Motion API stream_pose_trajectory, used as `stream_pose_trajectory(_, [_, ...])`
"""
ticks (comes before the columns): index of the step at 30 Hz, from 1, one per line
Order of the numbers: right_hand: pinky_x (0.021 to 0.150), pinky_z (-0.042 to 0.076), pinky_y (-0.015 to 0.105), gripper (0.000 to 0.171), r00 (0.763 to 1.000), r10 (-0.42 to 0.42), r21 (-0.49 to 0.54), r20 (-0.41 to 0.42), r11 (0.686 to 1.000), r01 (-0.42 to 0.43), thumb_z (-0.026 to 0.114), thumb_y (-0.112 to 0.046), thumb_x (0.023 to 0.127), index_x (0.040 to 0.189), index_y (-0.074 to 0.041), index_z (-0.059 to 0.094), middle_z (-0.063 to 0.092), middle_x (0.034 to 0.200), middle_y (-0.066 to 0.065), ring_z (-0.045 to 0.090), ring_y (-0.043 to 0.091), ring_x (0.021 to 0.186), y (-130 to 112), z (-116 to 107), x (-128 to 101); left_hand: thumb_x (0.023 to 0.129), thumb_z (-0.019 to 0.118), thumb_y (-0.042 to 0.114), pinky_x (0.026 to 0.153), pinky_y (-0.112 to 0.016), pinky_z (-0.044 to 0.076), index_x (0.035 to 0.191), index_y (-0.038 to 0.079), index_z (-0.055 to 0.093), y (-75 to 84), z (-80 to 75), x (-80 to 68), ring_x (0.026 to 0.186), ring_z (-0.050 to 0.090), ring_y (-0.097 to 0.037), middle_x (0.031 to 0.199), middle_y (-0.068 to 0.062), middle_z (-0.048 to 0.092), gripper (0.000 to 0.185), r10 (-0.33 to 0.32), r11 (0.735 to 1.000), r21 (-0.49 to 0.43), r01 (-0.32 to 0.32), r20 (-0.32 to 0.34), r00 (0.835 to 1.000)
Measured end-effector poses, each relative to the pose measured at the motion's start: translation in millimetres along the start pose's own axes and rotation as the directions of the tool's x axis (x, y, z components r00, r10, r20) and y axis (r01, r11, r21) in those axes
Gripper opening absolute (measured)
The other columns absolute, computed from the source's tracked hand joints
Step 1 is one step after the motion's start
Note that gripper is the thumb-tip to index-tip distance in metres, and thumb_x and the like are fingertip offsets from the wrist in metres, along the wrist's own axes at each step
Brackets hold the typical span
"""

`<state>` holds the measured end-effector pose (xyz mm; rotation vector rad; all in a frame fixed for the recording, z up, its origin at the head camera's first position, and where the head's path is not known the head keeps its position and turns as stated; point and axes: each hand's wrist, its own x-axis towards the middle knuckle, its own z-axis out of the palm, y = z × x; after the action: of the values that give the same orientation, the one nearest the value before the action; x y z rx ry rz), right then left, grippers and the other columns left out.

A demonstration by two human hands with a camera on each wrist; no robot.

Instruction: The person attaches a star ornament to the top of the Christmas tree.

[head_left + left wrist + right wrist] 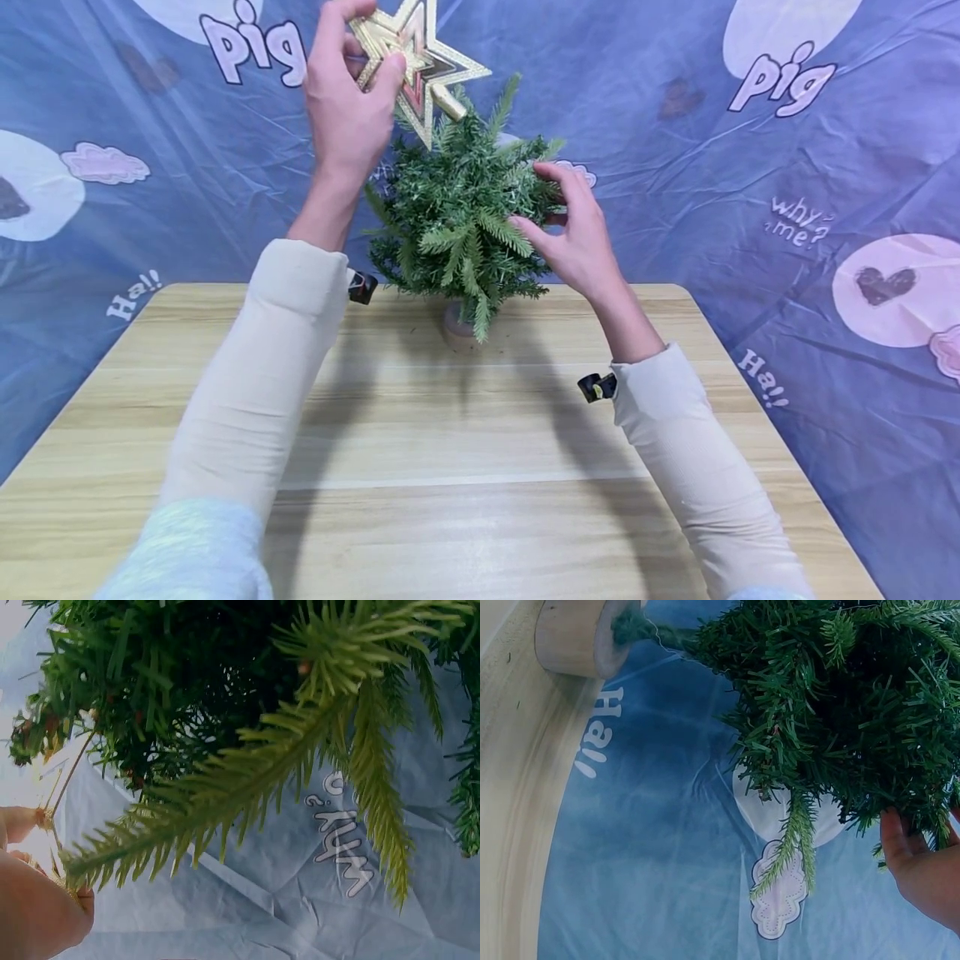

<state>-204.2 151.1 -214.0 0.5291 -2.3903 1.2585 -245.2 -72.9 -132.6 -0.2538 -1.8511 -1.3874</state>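
Note:
A small artificial Christmas tree [457, 200] stands upright on its round wooden base [459, 332] near the table's back edge. At its top left, my left hand [351, 112] pinches a gold star tree topper [416, 65] between thumb and fingers. The star tilts, with its short tube [448, 102] pointing down right, right at the treetop. On the tree's right side, my right hand [577, 237] curls thumb and fingers round the outer branches. In the right wrist view, foliage [810, 697] partly hides those fingertips. The left wrist view catches only part of the star, beside a light-green sprig [225, 780].
The wood-grain table [450, 517] spreads out in front of the tree. Behind it hangs a blue printed cloth [637, 100], close to the back branches. Dark wrist cameras [597, 387] jut out from both sleeves.

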Motion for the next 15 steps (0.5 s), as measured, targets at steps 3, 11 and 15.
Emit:
stream_pose_trajectory(3, [0.092,0.048,0.033,0.062,1.0,-0.009,0.0,-0.006,1.0,0.009,0.069,-0.014,0.083,0.137,-0.007,0.041,0.042,0.138,0.009,0.046,0.02,0.12,-0.3,-0.5,-0.2,0.083,0.064,0.007,0.075,-0.018,0.036,0.12,0.015,0.059,0.2,2.3,-0.8,0.079,0.044,-0.005,0.081,0.007,0.046,0.038,0.011,1.0,0.002,-0.011,-0.016,1.0])
stream_pose_trajectory(11, [0.092,0.048,0.033,0.061,1.0,-0.01,0.006,-0.011,1.0,0.01,0.069,-0.013,0.083,0.137,-0.007,0.041,0.042,0.137,0.009,0.045,0.02,0.12,1.3,0.6,0.4,0.082,0.062,0.005,0.082,-0.018,0.037,0.125,0.017,0.057,-1.0,3.4,-3.5,0.084,0.044,-0.004,0.109,0.004,0.06,0.045,0.008,1.0,0.0,-0.008,0.062,0.998])
stream_pose_trajectory(15, [0.092,0.048,0.034,0.06,1.0,-0.012,0.011,-0.014,1.0,0.012,0.068,-0.013,0.084,0.138,-0.007,0.041,0.042,0.137,0.01,0.046,0.021,0.12,2.5,1.9,0.9,0.083,0.064,0.007,0.082,-0.02,0.037,0.126,0.018,0.055,-2.7,4.8,-2.6,0.085,0.047,-0.006,0.09,0.003,0.056,0.045,-0.005,1.0,0.0,0.005,0.053,0.999])
